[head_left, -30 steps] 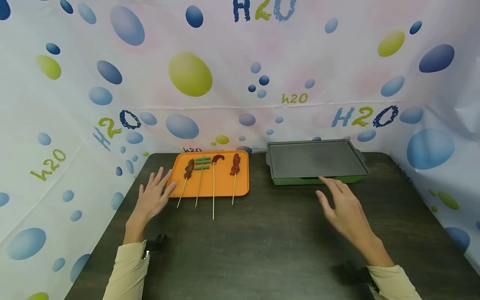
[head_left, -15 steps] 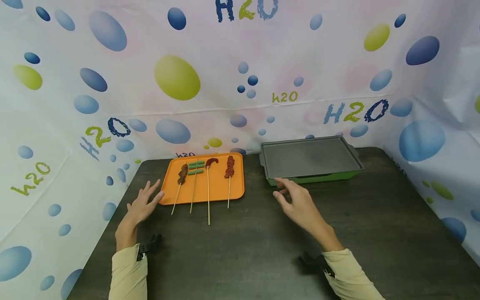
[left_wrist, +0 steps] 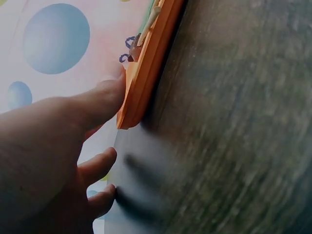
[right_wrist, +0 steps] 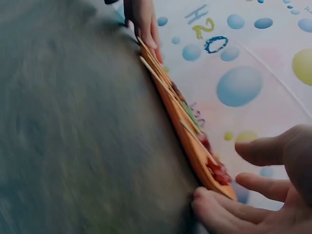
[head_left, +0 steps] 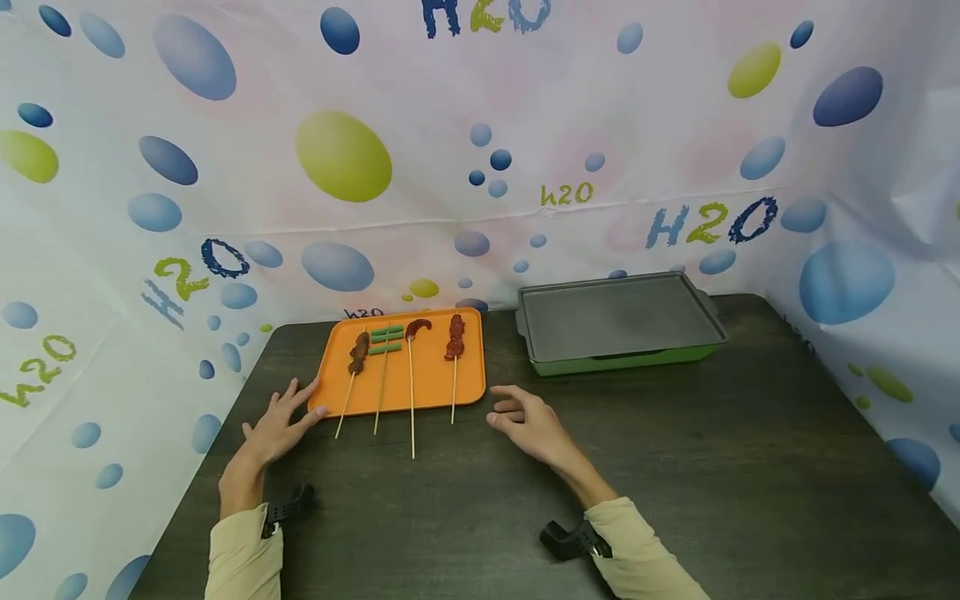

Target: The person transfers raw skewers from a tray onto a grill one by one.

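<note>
On the dark wood-grained surface (head_left: 420, 525) lies an orange, rectangular, plastic-looking tray (head_left: 432, 368), the step judged to be grasp setting: left hand (head_left: 273, 432) spread at its left edge; right hand (head_left: 534, 427) parted, empty, just off its right, where the next move likely requires contact.

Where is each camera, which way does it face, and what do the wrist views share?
Head: on the head, looking forward and down at the orange rectangular tray and green, grey-topped rectangular box; left hand, right hand and beige sleeves show.
Left wrist: on that wrist, looking past the left hand at a tray corner; only that hand shows.
Right wrist: on that wrist, looking along the tray; right hand near, left hand beyond.
Both wrist views share: tray, left hand.
</note>
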Demonstrator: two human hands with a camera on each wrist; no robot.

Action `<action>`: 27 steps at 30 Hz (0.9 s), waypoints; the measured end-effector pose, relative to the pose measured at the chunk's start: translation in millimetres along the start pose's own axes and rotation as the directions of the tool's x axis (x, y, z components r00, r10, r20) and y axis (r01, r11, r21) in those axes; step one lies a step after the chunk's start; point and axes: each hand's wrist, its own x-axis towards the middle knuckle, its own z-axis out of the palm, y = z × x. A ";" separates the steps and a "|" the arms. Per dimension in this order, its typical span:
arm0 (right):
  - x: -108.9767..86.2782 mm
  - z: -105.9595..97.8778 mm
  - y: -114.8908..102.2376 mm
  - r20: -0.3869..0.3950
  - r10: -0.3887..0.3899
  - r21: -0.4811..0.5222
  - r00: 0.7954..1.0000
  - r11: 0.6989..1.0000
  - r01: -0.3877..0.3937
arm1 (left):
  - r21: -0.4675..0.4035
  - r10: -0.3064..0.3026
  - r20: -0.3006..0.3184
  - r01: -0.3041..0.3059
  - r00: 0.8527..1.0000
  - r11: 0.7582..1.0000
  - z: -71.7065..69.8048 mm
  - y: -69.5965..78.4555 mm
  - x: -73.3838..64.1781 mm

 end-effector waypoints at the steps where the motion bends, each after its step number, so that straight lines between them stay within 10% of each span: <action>1: 2.0 2.6 -0.5 0.034 0.013 0.054 0.999 0.998 -0.015 | 0.002 0.001 -0.004 -0.001 1.000 1.000 -0.9 0.1 0.2; 15: 28.2 35.3 -2.7 0.225 0.054 0.543 0.973 0.822 -0.171 | 0.010 -0.013 -0.003 0.013 1.000 1.000 -2.1 0.4 6.4; 21: 36.3 49.4 0.0 0.161 0.111 0.660 0.981 0.726 -0.191 | 0.013 -0.039 0.017 0.039 0.999 0.999 1.6 0.2 7.3; 27: 39.4 52.0 4.0 0.084 0.169 0.695 0.982 0.697 -0.179 | 0.019 -0.059 0.030 0.058 0.998 0.998 1.3 0.6 6.3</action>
